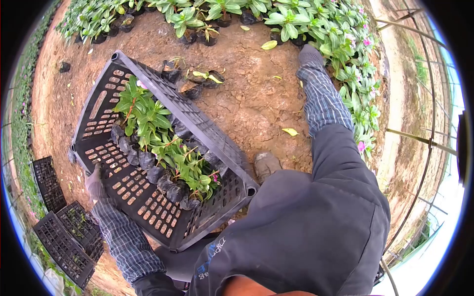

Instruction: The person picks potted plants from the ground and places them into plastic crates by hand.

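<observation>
A black plastic crate tilts in front of me, its slotted side low at the left. My left hand, in a grey glove, grips the crate's left edge. Inside, leafy seedlings in small black bags lie in rows against the far wall, a few with pink flowers. My right hand, also gloved, reaches out to the potted flower plants at the top right. It touches the edge of that group; its fingers point away from me and are hidden.
Several loose black-bagged seedlings lie on the bare soil beyond the crate. More black crates stand at the lower left. Metal pipes run along the right. My shoe is beside the crate.
</observation>
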The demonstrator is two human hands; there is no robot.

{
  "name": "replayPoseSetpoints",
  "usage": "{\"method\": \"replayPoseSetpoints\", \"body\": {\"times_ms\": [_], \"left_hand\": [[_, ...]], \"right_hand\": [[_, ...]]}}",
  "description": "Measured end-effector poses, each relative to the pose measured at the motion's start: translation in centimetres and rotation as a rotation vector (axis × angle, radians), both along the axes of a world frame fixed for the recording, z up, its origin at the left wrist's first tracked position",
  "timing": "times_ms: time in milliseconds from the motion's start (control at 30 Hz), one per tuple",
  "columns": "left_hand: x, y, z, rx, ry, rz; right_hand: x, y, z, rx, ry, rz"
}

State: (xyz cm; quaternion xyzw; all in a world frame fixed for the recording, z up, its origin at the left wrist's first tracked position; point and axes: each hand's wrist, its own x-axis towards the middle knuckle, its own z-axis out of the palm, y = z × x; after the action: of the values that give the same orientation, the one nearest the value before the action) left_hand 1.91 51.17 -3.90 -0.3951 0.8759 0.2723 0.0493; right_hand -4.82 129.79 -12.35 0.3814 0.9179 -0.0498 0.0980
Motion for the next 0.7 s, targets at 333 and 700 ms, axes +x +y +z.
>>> {"method": "replayPoseSetpoints", "body": {"times_ms": [333, 700], "left_hand": [[-0.3, 4.2, 2.3, -0.121, -0.038, -0.192], [0.1, 7.2, 4.5, -0.051, 0.050, -0.154]], "right_hand": [[3.6, -19.0, 17.5, -1.121, 0.625, 0.291], [5.0, -47.3, 18.9, -1.570, -0.078, 0.519]]}}
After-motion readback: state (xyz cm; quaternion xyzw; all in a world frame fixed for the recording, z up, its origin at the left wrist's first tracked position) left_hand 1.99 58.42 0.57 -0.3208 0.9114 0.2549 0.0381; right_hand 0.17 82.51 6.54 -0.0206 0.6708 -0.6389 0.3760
